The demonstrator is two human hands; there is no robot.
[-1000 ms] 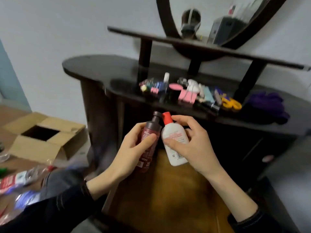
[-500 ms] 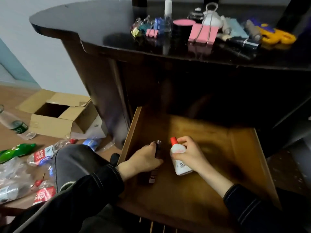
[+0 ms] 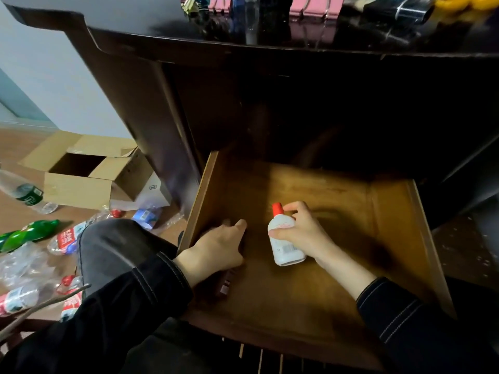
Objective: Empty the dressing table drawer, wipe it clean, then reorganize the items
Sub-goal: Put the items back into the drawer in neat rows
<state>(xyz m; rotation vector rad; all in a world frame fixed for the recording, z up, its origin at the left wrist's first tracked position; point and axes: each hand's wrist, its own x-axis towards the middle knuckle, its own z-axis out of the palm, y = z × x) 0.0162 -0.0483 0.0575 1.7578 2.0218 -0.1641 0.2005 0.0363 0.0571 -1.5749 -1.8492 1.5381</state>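
The wooden drawer (image 3: 391, 211) stands pulled out below the dark dressing table (image 3: 140, 31). My left hand (image 3: 218, 248) lies over a dark maroon bottle (image 3: 226, 284) against the drawer's left wall; only the bottle's lower end shows under the hand. My right hand (image 3: 302, 233) grips a white bottle with a red cap (image 3: 283, 247) near the drawer's middle, its base close to the drawer floor. Pink binder clips (image 3: 313, 8) and other small items sit on the tabletop's far edge.
An open cardboard box (image 3: 89, 171) stands on the floor at left. Several plastic bottles, one green (image 3: 27, 234), and crumpled wrappers litter the wooden floor. My knee in dark trousers (image 3: 113, 247) is beside the drawer's left wall.
Both hands have lowered the two bottles from in front of the table into the drawer. The view has tilted down and moved closer. My left hand now lies flatter over the maroon bottle.
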